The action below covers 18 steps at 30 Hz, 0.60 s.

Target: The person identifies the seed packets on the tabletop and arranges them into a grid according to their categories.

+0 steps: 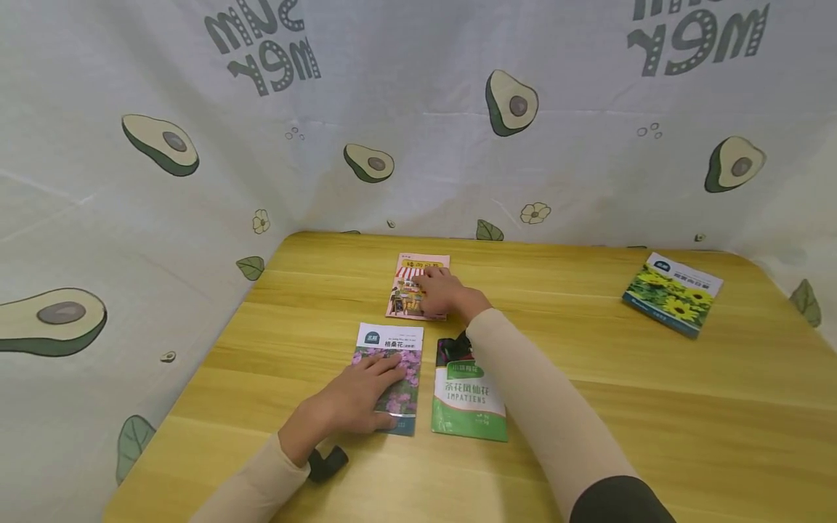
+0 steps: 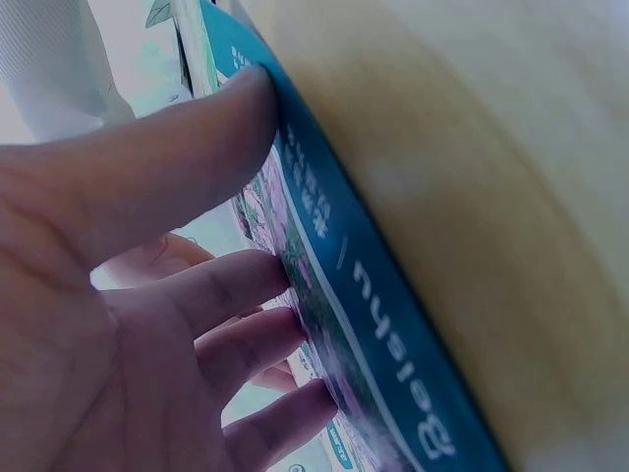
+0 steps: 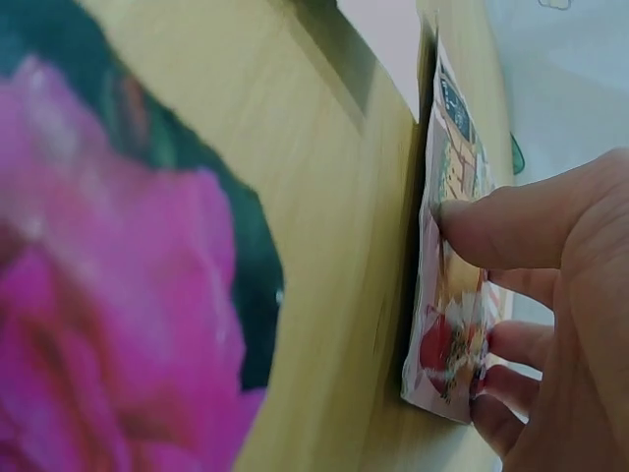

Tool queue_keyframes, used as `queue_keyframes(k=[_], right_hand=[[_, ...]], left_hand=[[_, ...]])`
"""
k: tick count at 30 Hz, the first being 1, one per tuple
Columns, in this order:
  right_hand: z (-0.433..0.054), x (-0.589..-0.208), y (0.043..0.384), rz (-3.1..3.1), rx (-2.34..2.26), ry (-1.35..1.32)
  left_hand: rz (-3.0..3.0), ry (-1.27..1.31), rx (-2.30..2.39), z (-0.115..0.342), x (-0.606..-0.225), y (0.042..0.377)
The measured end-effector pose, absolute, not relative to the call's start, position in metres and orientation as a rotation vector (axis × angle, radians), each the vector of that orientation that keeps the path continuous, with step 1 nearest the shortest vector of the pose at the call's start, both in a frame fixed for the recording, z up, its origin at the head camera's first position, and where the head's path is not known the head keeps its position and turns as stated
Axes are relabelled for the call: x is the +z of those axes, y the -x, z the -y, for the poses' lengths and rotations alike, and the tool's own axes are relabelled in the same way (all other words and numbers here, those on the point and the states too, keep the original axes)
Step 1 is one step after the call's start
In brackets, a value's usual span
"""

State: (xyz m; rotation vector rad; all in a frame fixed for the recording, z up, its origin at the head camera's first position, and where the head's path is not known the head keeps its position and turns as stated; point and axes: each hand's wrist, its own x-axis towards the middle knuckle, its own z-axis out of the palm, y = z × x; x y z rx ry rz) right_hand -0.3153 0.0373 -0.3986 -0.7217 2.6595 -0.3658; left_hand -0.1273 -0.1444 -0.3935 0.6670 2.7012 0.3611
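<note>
My left hand (image 1: 349,398) rests on a seed packet with purple flowers (image 1: 409,388), which lies flat on the table. In the left wrist view the thumb and fingertips touch the face of this packet near its teal bottom band (image 2: 339,251), fingers fairly straight. Farther back, my right hand (image 1: 448,293) lies on a pink packet (image 1: 404,290) printed with a striped awning. The right wrist view has its thumb and spread fingertips against the front of the pink packet (image 3: 454,285). Between the forearms lies a green-and-white impatiens seed packet (image 1: 467,407), its upper part partly covered.
A packet with yellow flowers (image 1: 673,294) lies at the far right of the wooden table (image 1: 562,283). Behind and to the left hangs a white cloth (image 1: 425,65) with avocado prints. Black wrist pieces (image 1: 327,463) sit at both wrists.
</note>
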Motion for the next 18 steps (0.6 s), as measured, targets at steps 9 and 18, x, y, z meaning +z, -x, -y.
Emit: queue_keyframes(k=[9, 18], right_hand=[[-0.0326, -0.3993, 0.3164, -2.66, -0.36, 0.736], [-0.0288, -0.4029, 0.32, -2.635, -0.425, 0.815]], left_hand=[[-2.701, -0.666, 0.367, 0.1424, -0.3942, 0.1273], [-2.698, -0.645, 0.366, 0.1417, -0.3922, 0.1264]])
